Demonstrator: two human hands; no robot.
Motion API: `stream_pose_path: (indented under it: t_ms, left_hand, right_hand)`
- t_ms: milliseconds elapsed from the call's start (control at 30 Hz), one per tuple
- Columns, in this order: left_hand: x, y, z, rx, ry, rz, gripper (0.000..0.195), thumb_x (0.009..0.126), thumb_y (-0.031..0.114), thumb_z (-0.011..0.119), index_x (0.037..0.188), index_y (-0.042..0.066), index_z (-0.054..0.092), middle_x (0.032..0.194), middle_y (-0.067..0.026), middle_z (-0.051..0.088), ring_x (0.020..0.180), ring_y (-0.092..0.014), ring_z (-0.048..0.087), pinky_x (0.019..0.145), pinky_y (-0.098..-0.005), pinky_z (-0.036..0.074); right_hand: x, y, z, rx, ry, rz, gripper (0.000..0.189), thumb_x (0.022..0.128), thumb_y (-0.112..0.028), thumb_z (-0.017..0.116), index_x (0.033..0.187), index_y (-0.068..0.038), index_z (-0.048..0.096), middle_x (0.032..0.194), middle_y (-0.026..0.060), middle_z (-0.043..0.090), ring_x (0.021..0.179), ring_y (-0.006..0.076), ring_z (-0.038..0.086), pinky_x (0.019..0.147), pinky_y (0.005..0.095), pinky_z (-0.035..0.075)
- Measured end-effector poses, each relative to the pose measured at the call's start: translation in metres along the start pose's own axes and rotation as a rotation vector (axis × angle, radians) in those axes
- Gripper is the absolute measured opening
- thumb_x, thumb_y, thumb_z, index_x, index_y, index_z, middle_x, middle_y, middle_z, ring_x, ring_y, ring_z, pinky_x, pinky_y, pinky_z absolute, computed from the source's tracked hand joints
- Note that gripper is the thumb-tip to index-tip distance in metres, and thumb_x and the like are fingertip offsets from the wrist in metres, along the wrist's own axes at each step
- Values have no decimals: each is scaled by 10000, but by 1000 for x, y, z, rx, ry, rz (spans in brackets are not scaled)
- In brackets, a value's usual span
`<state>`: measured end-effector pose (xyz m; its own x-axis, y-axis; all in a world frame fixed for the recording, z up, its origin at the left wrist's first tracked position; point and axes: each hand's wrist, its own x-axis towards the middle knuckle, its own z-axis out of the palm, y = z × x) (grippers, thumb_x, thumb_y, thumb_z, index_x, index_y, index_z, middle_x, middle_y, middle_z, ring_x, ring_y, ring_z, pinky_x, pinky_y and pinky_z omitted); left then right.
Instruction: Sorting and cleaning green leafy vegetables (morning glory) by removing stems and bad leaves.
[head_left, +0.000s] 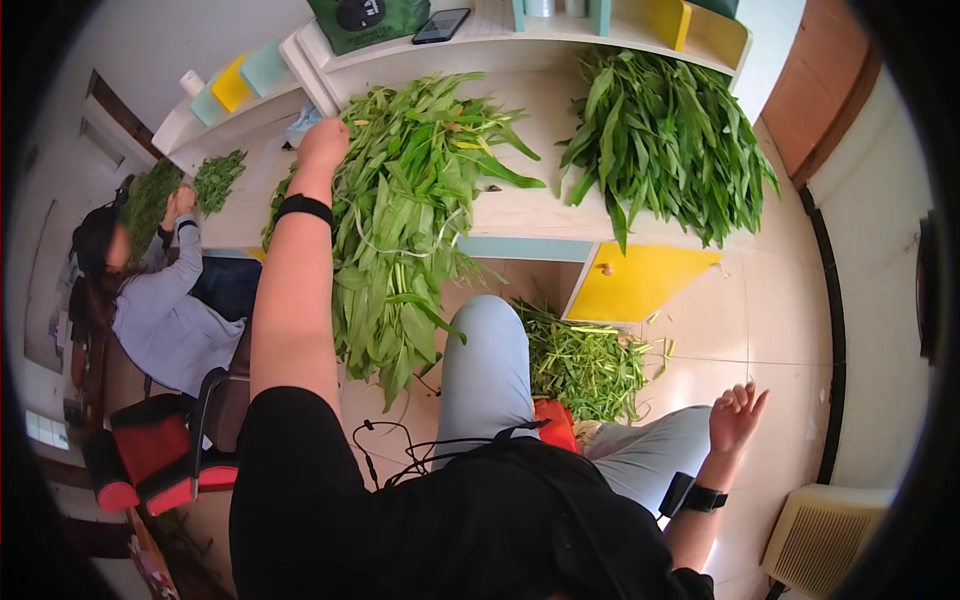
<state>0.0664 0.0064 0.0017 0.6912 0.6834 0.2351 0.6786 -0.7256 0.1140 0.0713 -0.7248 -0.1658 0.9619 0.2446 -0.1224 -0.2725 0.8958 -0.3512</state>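
My left hand (324, 142) reaches to the upper left side of a big heap of long-leaved greens (405, 195) on the pale desk; its fingers are curled, and whether a stem is in them cannot be seen. Whitish string loops over this heap, whose leaves hang past the desk's front edge. Out to the right, above the floor, my right hand (737, 420) is empty with its fingers apart. A second, darker bunch of leafy greens (667, 142) lies at the desk's right end. Cut stems and leaves (585, 367) are piled on the floor beside my knee.
A person (165, 292) at the left handles other greens at the same desk. A phone (441, 26) and a green bag (367, 22) sit on the shelf. Below the desk is a yellow cabinet door (637, 281). Black cables (397, 450) hang near my lap.
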Motion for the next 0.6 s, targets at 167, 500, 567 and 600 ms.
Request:
stream_pose_path:
  t_ms: [167,500,567,600]
  left_hand:
    - [28,-53,15,-7,79,-53,201,794,186,550,893,70,681,822,-114,673,758,-271,637,696,-399,482]
    - [10,23,21,-374,-24,184,186,754,163,586,903,103,678,895,-103,669,840,-271,632,748,-376,491]
    - [-3,69,19,-409,42,346,157,752,155,578,855,99,681,867,-109,668,814,-268,633,741,-370,493]
    - [-6,85,25,-389,7,367,157,754,149,578,860,100,683,870,-116,665,826,-275,632,742,-371,494]
  right_hand:
    - [-8,-10,-106,-36,390,-52,413,929,-450,432,948,-87,626,649,-10,474,571,123,452,652,284,490]
    - [-5,-37,-142,-175,381,-105,375,924,-431,453,988,-110,637,689,-23,537,598,101,496,654,267,501]
    - [-5,-42,-145,-167,314,-77,350,930,-407,455,1013,-112,625,708,-18,550,616,112,520,667,281,509]
    - [-7,-43,-144,-169,322,-81,350,930,-407,455,1013,-112,625,708,-18,550,616,112,520,667,281,509]
